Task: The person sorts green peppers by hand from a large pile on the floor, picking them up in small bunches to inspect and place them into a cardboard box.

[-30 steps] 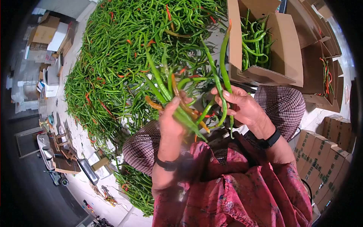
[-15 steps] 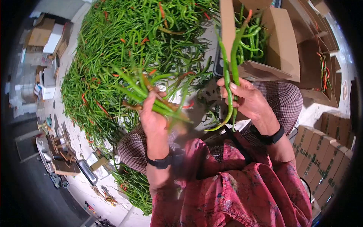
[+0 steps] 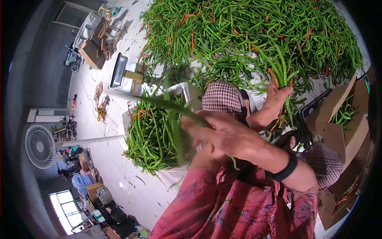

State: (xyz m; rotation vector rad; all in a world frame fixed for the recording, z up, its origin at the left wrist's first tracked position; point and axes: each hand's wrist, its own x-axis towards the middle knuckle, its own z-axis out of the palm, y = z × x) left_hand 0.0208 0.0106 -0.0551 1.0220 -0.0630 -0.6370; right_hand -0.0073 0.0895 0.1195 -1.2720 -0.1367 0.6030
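My left hand (image 3: 274, 99) is closed round a bunch of long green chili peppers (image 3: 281, 67), with a reddish-brown one (image 3: 273, 77) among them. My right arm crosses over my left forearm. Blurred by motion, my right hand (image 3: 219, 131) is closed on long green chili peppers (image 3: 181, 106) that reach out to the left, over a white foam box (image 3: 195, 93). Green chili peppers (image 3: 149, 137) fill that box, a few red ones among them. A large heap of green and red chili peppers (image 3: 246, 28) lies on the floor beyond my hands.
At the right stands an open cardboard box (image 3: 332, 137) with green peppers inside. A metal scale (image 3: 125, 75) sits beyond the foam box. Further left are a standing fan (image 3: 39, 146) and a small pile of red and green peppers (image 3: 102, 109). My checkered knees flank the work.
The view has turned left, bringing the foam box into sight. My right hand has swung across my left forearm with its peppers. My left hand still holds its bunch.
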